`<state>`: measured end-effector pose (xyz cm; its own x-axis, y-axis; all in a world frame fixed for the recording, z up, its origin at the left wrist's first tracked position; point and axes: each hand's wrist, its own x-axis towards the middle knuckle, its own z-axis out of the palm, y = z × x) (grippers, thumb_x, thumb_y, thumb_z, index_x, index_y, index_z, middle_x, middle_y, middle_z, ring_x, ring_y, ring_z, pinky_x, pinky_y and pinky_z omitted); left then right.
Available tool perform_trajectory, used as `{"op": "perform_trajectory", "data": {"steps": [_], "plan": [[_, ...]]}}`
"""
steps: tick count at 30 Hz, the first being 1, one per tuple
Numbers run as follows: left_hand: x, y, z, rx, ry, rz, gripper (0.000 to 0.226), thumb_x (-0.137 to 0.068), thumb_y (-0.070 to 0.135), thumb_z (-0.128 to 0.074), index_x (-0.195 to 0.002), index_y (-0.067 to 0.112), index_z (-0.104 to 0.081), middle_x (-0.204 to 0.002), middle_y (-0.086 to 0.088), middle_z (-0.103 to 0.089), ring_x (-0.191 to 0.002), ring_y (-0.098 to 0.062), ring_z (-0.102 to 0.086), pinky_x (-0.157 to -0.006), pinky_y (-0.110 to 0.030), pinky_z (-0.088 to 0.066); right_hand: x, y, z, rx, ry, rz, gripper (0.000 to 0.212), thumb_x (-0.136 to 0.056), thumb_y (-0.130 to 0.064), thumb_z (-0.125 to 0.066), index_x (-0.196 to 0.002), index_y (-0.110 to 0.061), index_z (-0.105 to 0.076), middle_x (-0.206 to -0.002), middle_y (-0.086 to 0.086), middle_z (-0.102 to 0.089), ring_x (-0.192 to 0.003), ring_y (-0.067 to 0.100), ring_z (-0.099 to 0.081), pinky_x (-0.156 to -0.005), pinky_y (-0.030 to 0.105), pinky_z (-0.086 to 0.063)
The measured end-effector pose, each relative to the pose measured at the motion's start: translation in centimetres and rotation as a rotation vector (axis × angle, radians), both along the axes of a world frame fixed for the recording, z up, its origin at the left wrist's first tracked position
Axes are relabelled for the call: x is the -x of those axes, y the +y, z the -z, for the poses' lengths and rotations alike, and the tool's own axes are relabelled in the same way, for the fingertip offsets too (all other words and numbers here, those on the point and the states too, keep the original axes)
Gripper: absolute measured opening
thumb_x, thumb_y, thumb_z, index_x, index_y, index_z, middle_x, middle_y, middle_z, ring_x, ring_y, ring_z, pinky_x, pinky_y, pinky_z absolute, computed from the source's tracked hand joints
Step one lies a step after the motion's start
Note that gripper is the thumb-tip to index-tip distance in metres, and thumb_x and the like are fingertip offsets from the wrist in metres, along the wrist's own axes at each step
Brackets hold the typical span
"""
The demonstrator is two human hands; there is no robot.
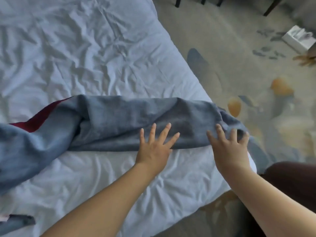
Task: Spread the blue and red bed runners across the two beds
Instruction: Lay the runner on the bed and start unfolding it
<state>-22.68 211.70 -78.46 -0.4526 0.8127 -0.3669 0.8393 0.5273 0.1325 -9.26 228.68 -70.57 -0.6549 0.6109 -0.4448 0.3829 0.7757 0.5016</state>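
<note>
The blue bed runner [111, 120] lies rumpled across the white bed [77, 48], running from the left edge to the bed's right side, where its end hangs over. A strip of the red runner [36, 121] shows from under the blue one at the left. My left hand [154, 147] rests flat on the blue runner's near edge with fingers spread. My right hand [229, 147] is spread on the runner's right end at the bed's edge, fingertips on the fabric. Neither hand grips anything.
Patterned carpet [239, 65] lies to the right of the bed. A white box [298, 38] sits on it at far right, and dark chair legs [271, 7] stand at the top. A scrap of blue cloth [18, 221] lies at the bottom left.
</note>
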Motion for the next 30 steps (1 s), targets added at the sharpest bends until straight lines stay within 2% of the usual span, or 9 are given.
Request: {"op": "perform_trajectory", "data": {"steps": [2,6,9,12,16,18,20,24,30], "plan": [[-0.3,-1.0,0.9,0.03,-0.033,0.002,0.066,-0.109,0.049,-0.031,-0.154,0.051,0.017,-0.166,0.007,0.032,-0.154,-0.042,0.019,-0.117,-0.072,0.008,-0.1,-2.8,2.5,0.136,0.002,-0.015,0.088,-0.096,-0.026,-0.056,-0.162,-0.033,0.002,-0.17,0.011,-0.004,-0.149,0.051,-0.016,-0.116,0.071,-0.016],[0.0,-5.1,3.4,0.035,-0.041,-0.029,0.068,-0.106,0.051,-0.036,-0.157,0.052,0.009,-0.169,0.006,0.023,-0.157,-0.038,0.012,-0.119,-0.07,0.003,1.4,-8.5,7.1,0.316,0.214,-0.183,0.091,-0.071,-0.013,-0.074,-0.155,-0.027,-0.04,-0.155,0.019,-0.045,-0.133,0.058,-0.043,-0.105,0.068,-0.038],[1.6,-9.0,4.3,-0.037,0.012,-0.078,0.064,-0.101,0.051,-0.044,-0.16,0.043,-0.019,-0.173,0.003,-0.001,-0.158,-0.035,-0.005,-0.118,-0.072,-0.006,4.6,-12.9,8.4,0.425,0.304,-0.312,0.085,-0.07,-0.011,-0.078,-0.149,-0.017,-0.05,-0.151,0.018,-0.049,-0.133,0.056,-0.047,-0.105,0.062,-0.044],[4.2,-13.9,4.5,-0.039,0.084,-0.179,0.06,-0.093,0.049,-0.056,-0.151,0.037,-0.045,-0.169,0.001,-0.025,-0.152,-0.035,-0.028,-0.116,-0.072,-0.015,8.6,-16.7,8.3,0.519,0.342,-0.423,0.087,-0.068,-0.011,-0.078,-0.149,-0.014,-0.049,-0.152,0.016,-0.05,-0.134,0.049,-0.049,-0.107,0.057,-0.045],[8.5,-23.3,3.7,-0.025,0.138,-0.402,0.073,-0.088,0.039,-0.07,-0.155,0.039,-0.04,-0.155,-0.005,-0.048,-0.142,-0.032,-0.044,-0.116,-0.068,-0.025,14.3,-22.6,7.4,0.624,0.323,-0.574,0.084,-0.065,-0.007,-0.076,-0.145,-0.016,-0.054,-0.148,0.016,-0.054,-0.132,0.044,-0.053,-0.105,0.056,-0.047],[10.4,-28.5,3.0,-0.062,0.14,-0.482,0.082,-0.081,0.026,-0.077,-0.155,0.037,-0.041,-0.155,-0.006,-0.047,-0.14,-0.029,-0.044,-0.116,-0.056,-0.033,16.7,-26.4,7.1,0.69,0.284,-0.649,0.086,-0.064,-0.009,-0.077,-0.146,-0.016,-0.052,-0.147,0.017,-0.054,-0.131,0.044,-0.054,-0.107,0.055,-0.046],[11.5,-33.5,1.9,-0.062,0.162,-0.551,0.089,-0.075,0.017,-0.081,-0.154,0.034,-0.044,-0.158,-0.005,-0.044,-0.142,-0.027,-0.042,-0.119,-0.053,-0.029,18.8,-30.6,7.0,0.734,0.231,-0.748,0.089,-0.067,-0.015,-0.077,-0.151,-0.017,-0.046,-0.151,0.017,-0.049,-0.135,0.043,-0.05,-0.112,0.053,-0.042],[10.5,-42.7,0.5,0.037,0.206,-0.725,0.091,-0.075,0.034,-0.079,-0.156,0.04,-0.037,-0.169,0.002,-0.024,-0.156,-0.028,-0.02,-0.12,-0.068,-0.009,21.9,-40.1,6.9,0.813,0.18,-0.944,0.088,-0.073,-0.018,-0.076,-0.154,-0.019,-0.041,-0.157,0.016,-0.041,-0.142,0.041,-0.042,-0.116,0.052,-0.036],[7.2,-53.9,2.1,0.072,0.169,-0.969,0.089,-0.079,0.038,-0.077,-0.157,0.041,-0.034,-0.172,0.003,-0.013,-0.154,-0.043,-0.019,-0.111,-0.077,-0.023,23.8,-52.6,7.7,0.854,0.08,-1.138,0.092,-0.071,-0.013,-0.076,-0.154,-0.019,-0.037,-0.158,0.013,-0.037,-0.14,0.041,-0.041,-0.113,0.055,-0.038]]}}
